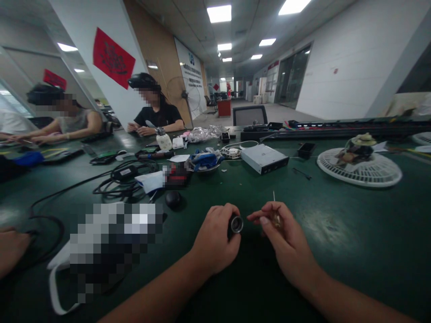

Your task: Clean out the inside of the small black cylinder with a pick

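Note:
My left hand [217, 237] is closed around a short black cylinder [237, 224] with a silver-rimmed, hollow-looking round end that faces me; it resembles a flashlight body. Just right of it, my right hand [286, 242] grips a small screwdriver [277, 220] with a yellowish, see-through handle. Its thin shaft points up, away from the table, and the tip does not touch the cylinder. The index finger of my right hand stretches toward the cylinder, with a small gap between. Both hands are held over the near part of the dark green table [330, 269].
A black mouse [173, 199], coiled cables [117, 184] and a bowl of blue items [205, 159] lie to the left. Ahead sit a silver disc drive [264, 158] and a white fan grille [358, 168]. Another person's hand [11, 251] enters at left; people sit across the table.

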Tool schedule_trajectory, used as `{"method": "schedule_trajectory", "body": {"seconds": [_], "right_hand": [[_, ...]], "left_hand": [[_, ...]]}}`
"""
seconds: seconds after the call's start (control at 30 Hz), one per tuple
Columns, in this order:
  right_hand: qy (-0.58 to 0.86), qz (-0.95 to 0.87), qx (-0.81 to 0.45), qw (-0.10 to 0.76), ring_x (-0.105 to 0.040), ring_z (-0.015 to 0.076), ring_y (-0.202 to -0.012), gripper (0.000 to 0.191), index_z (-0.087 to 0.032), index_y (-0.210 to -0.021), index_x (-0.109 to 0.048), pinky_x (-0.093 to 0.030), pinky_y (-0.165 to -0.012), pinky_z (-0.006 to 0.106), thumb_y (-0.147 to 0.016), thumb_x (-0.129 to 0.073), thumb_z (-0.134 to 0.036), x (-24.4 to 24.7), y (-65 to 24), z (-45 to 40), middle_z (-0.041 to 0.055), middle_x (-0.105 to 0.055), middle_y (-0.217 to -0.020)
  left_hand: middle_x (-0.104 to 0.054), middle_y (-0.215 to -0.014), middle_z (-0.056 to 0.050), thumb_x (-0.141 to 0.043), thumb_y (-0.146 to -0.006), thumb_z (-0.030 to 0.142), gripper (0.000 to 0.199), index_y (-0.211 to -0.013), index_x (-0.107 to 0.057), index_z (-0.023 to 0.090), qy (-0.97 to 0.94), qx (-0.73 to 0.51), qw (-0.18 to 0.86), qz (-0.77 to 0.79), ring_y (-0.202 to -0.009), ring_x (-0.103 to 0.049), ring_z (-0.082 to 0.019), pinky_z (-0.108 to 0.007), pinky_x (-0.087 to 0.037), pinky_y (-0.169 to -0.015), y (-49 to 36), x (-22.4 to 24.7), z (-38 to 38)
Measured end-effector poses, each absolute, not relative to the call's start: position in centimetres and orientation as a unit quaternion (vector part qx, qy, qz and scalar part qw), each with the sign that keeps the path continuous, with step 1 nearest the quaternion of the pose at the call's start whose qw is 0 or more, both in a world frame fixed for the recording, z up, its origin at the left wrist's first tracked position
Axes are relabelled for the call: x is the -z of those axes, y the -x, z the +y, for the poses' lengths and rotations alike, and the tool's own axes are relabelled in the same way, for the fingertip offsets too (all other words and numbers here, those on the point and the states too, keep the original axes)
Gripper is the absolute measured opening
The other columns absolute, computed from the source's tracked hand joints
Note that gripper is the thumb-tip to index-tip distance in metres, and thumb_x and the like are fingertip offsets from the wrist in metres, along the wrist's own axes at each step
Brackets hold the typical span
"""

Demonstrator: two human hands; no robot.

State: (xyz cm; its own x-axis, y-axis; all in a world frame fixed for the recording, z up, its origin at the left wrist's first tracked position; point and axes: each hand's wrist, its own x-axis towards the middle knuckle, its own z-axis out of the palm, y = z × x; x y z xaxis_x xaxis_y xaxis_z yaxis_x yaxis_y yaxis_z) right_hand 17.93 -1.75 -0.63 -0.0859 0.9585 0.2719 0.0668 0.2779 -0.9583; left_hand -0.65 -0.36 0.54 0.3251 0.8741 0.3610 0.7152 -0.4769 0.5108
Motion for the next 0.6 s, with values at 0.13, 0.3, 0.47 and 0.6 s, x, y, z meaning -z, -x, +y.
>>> {"method": "schedule_trajectory", "body": {"seconds": [0.13, 0.3, 0.47, 0.6], "right_hand": [[0.408, -0.582, -0.429, 0.557, -0.066, 0.0199, -0.078, 0.027, -0.026, -0.112, -0.056, -0.049, -0.067, 0.033, -0.106, -0.039, -0.045, 1.1, -18.3, -1.8, 0.0033, -0.072, -0.085], [0.379, -0.643, -0.377, 0.549, -0.063, 0.0186, -0.072, 0.035, -0.023, -0.090, -0.069, -0.048, -0.065, 0.031, -0.105, -0.042, -0.040, 0.7, -18.7, -2.2, 0.0020, -0.066, -0.077], [0.351, -0.709, -0.364, 0.492, -0.062, 0.0174, -0.072, 0.025, -0.022, -0.088, -0.069, -0.047, -0.066, 0.030, -0.101, -0.049, -0.028, 0.0, -18.5, -2.4, 0.0011, -0.066, -0.078], [0.363, -0.717, -0.337, 0.491, -0.062, 0.0171, -0.072, 0.023, -0.022, -0.085, -0.068, -0.047, -0.068, 0.030, -0.099, -0.051, -0.026, 0.0, -18.3, -2.3, 0.0008, -0.065, -0.078]], "left_hand": [[-0.063, -0.091, -0.004, -0.056, -0.075, 0.013, 0.026, -0.099, -0.056, 0.022, -0.776, -0.263, 0.126, 0.559, -0.084, -0.058, -0.023, -0.034, -0.041, -0.071, 0.6, -0.4, -0.3], [-0.062, -0.068, 0.000, -0.058, -0.087, 0.034, 0.017, -0.075, -0.058, 0.023, -0.772, -0.196, 0.106, 0.596, -0.066, -0.055, -0.019, -0.030, -0.032, -0.058, 0.4, -0.3, 0.1], [-0.064, -0.065, 0.000, -0.056, -0.089, 0.034, 0.022, -0.072, -0.060, 0.022, -0.793, -0.173, 0.071, 0.580, -0.062, -0.056, -0.017, -0.029, -0.031, -0.058, 0.5, 0.0, 0.4], [-0.067, -0.070, -0.001, -0.055, -0.090, 0.036, 0.022, -0.075, -0.064, 0.023, -0.792, -0.152, 0.066, 0.588, -0.064, -0.060, -0.017, -0.029, -0.032, -0.057, 0.7, 0.1, 0.6]]}}
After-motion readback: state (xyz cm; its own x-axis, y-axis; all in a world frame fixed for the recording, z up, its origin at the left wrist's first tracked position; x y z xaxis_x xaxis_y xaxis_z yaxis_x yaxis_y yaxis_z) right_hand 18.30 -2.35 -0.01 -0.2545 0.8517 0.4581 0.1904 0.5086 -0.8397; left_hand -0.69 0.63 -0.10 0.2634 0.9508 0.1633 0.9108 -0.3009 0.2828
